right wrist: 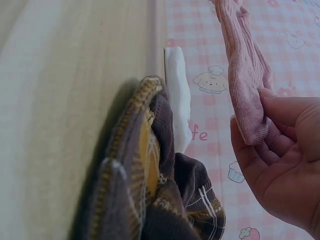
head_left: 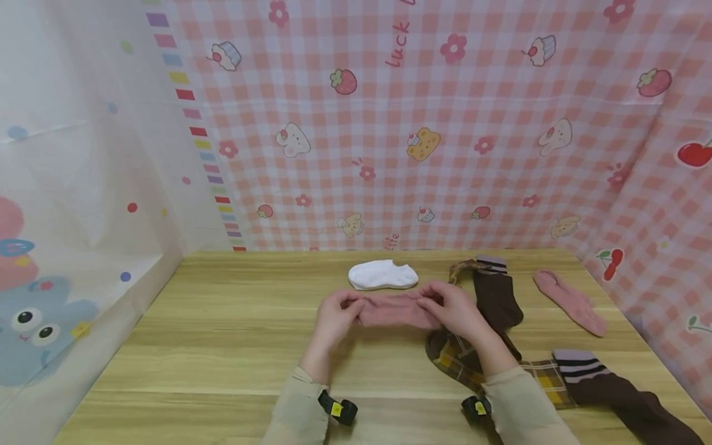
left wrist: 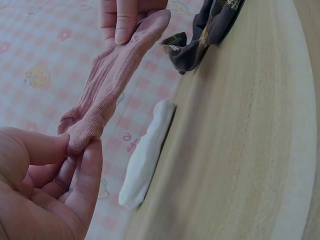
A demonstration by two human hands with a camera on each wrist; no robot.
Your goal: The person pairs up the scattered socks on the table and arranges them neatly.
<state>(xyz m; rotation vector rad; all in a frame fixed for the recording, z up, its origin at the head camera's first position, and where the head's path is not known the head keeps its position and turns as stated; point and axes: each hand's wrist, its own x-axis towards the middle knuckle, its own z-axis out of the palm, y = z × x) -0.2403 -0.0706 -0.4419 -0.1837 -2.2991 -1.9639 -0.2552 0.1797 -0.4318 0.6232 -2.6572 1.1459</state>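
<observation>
Pink sock [head_left: 397, 310]: we held it lengthwise between our hands, raised over the table [head_left: 222, 346], with the white sock [head_left: 382, 275] just beyond.
Left hand [head_left: 335, 315]: we pinched one end between thumb and fingers.
Right hand [head_left: 456, 312]: we pinched the opposite end likewise.
Ribbed knit: we judged it light, limp, stretchy, neither slippery nor fragile.
Best hold: we favoured the two ends, gripped gently.

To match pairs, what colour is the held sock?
The held sock is dusty pink, best seen in the left wrist view.
</observation>
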